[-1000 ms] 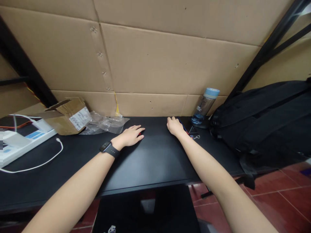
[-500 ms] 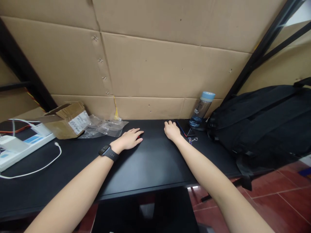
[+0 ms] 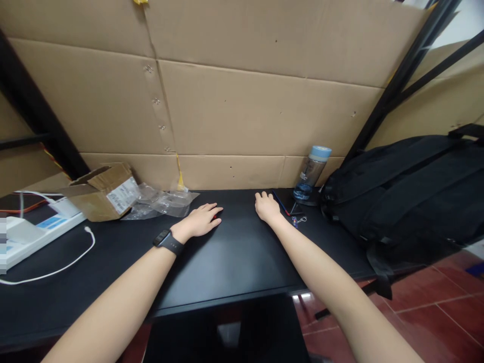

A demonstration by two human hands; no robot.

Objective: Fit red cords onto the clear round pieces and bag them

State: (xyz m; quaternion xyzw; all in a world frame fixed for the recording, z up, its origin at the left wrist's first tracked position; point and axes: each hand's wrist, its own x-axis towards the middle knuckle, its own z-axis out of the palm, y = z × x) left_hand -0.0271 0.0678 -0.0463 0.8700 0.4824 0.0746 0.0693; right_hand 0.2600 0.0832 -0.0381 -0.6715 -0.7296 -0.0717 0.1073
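My left hand [image 3: 201,220] lies palm down on the black desk [image 3: 230,262], fingers stretched out and thumb apart. A small red thing [image 3: 215,217] peeks out between its thumb and fingers, mostly covered, so its kind is hidden. Further right, my right hand [image 3: 266,205] rests on the desk with its fingers curled under; whatever they hold, if anything, is out of sight. Just beside that hand lie a dark blue and red pen-like stick [image 3: 281,202] and a small keychain [image 3: 298,221], both apart from it.
A blue-lidded water bottle [image 3: 310,174] stands at the back right, near a black backpack [image 3: 408,191]. To the left are an opened cardboard box [image 3: 100,194], clear plastic packaging [image 3: 162,201], a white power strip [image 3: 45,234] and a white cable [image 3: 71,259]. Cardboard [image 3: 234,121] walls the back.
The view has tilted up slightly, so everything sits a little lower. Both hands keep about the same place and pose on the desk.
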